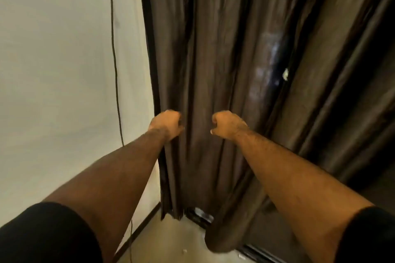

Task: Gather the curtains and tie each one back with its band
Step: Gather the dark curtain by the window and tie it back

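Observation:
A dark brown curtain (213,49) hangs in long folds from the top of the view down to the floor, filling the middle and right. My left hand (165,124) grips the curtain's left edge with curled fingers. My right hand (227,124) is a fist against the folds a little to the right, at the same height; its fingers curl into the cloth. No tie-back band is visible. The curtain's lower end bunches on the floor.
A pale wall (64,70) stands to the left, with a thin dark cable (115,66) running down it. A dark skirting board (139,228) meets the tan floor (166,243). A window track (201,215) shows under the curtain.

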Tool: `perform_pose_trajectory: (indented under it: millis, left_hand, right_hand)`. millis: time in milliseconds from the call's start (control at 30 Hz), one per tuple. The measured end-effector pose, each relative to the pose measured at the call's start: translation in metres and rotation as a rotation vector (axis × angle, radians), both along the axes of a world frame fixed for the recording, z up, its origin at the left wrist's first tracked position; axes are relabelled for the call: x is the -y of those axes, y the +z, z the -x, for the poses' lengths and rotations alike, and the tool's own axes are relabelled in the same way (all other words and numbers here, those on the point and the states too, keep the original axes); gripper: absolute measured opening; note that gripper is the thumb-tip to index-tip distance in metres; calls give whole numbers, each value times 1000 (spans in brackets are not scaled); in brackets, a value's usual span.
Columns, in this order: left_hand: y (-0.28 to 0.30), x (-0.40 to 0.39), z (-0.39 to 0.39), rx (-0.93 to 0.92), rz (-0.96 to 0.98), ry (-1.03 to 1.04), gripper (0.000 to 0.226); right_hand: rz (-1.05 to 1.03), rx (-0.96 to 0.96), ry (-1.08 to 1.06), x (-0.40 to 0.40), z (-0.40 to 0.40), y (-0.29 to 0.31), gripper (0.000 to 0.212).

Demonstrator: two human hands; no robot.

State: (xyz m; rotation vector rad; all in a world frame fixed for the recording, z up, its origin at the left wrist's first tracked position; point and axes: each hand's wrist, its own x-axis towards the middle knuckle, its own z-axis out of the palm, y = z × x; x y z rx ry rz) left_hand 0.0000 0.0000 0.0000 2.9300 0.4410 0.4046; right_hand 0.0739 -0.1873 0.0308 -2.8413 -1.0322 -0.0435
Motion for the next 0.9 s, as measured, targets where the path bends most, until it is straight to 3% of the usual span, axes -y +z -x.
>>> perform_pose_trajectory:
  millis: [200,333,567,667,767,900]
  left_hand:
    - [77,-63,-65,257,98,41,27]
    - [137,-91,-102,574,226,15,25]
    - [242,-136,-125,1078,283,58,29]
    - [275,-155,-133,1142,330,121,36]
    - [296,-169,-141,1091,376,149,53]
    - [314,-185,-149,1038,525,41,71]
  right_hand:
    - [-79,199,66,-61,-47,76,30]
    - [-127,314,87,-83,-85,126,31]
    - [-277,584,105,-101,-121,222,33]
    - [-340,659,138,-117,-124,257,33]
    - [-420,633,174,-136,-121,279,35]
    - [-617,551,175,-170,-112,293,33]
